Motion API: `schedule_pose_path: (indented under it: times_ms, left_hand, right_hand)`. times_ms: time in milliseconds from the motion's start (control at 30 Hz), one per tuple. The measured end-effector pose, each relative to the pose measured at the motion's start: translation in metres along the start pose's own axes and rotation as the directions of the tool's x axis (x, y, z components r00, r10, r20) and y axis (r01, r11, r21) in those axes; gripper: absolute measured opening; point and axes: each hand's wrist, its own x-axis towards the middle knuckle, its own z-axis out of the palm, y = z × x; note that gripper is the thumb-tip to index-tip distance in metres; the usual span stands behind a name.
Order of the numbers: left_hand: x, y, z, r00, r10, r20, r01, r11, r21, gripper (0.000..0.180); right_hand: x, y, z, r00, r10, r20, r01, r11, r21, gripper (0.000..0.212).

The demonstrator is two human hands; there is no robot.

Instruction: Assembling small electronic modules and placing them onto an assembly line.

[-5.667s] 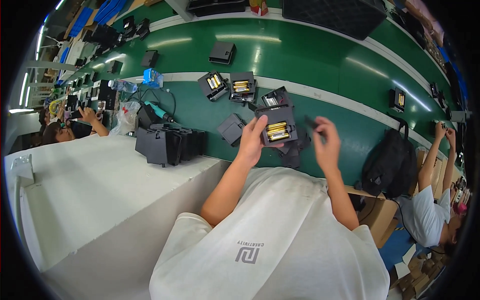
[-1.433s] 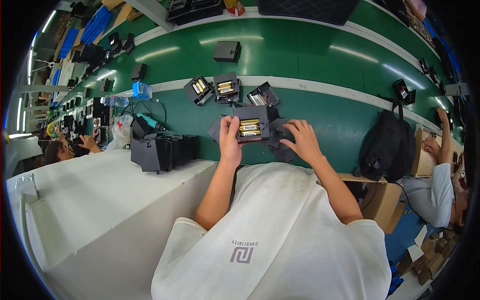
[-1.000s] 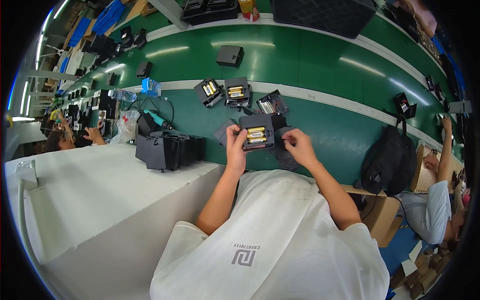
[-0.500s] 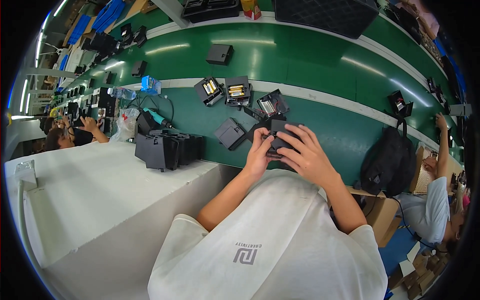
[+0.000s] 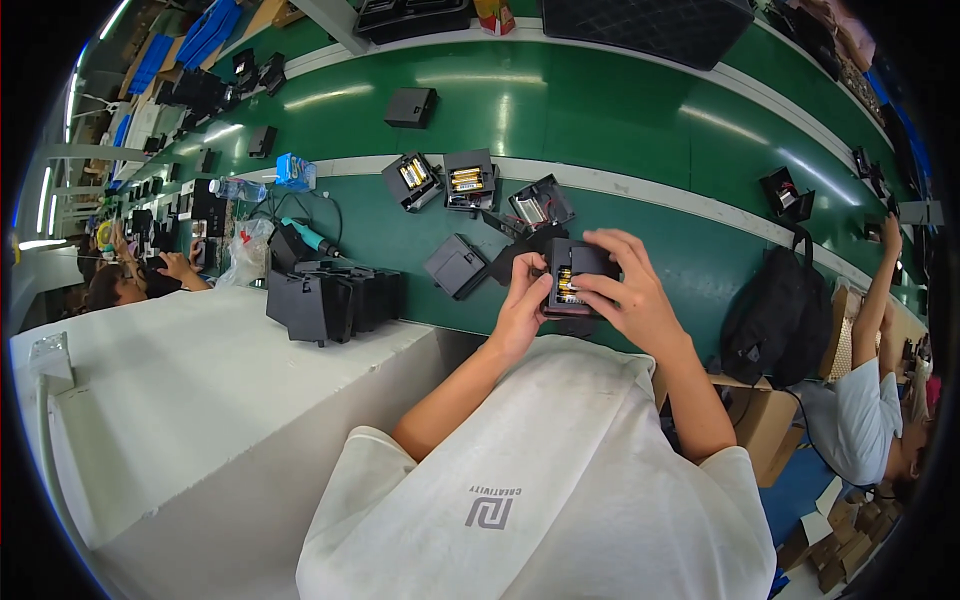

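In front of my chest is a black battery box, its battery compartment uncovered and several gold-and-black batteries showing in it. My left hand grips the box's left edge between thumb and fingers. On the opposite side my right hand grips it, thumb and a finger at the batteries and other fingers across the top. Just beyond lie two boxes with batteries showing, one box beside another, and an opened box with a silvery inside. A closed black box sits left of my hands.
Several black boxes stand together at the bench's left edge, near a teal electric screwdriver. A black bag sits to the right. Past a pale rail, a green belt carries black boxes. Co-workers are at both sides.
The right hand's fingers have shifted rightward and up, uncovering the batteries, which were hidden before. On the far belt, the black boxes have moved left.
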Motion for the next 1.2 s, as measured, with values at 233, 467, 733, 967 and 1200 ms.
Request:
schedule_pose_path:
  times_ms: [233, 467, 733, 967, 1200]
  left_hand:
    - [0.002, -0.001, -0.002, 0.999, -0.002, 0.038, 0.001, 0.999, 0.032, 0.017]
    - [0.008, -0.002, 0.0, 0.999, 0.027, 0.032, -0.029, 0.998, 0.049, 0.019]
    - [0.01, -0.006, -0.001, 0.992, 0.046, 0.114, -0.063, 0.988, 0.143, 0.023]
    - [0.028, 0.0, 0.017, 0.993, 0.097, 0.067, -0.109, 0.974, 0.2, 0.025]
    - [0.1, 0.018, 0.022, 0.998, -0.011, -0.065, 0.025, 0.975, 0.221, 0.026]
  right_hand:
    - [0.001, -0.004, -0.005, 0.995, -0.079, -0.059, 0.073, 0.991, -0.108, 0.024]
    - [-0.004, -0.007, 0.005, 0.993, -0.105, -0.056, 0.103, 0.994, -0.027, 0.025]
    - [-0.003, -0.002, -0.005, 0.995, -0.01, -0.1, 0.004, 0.998, -0.056, 0.045]
    - [-0.021, 0.012, 0.012, 0.753, 0.645, 0.132, -0.44, 0.344, 0.83, 0.064]
    - [-0.016, 0.119, -0.036, 0.795, 0.553, -0.249, -0.478, 0.824, 0.303, 0.076]
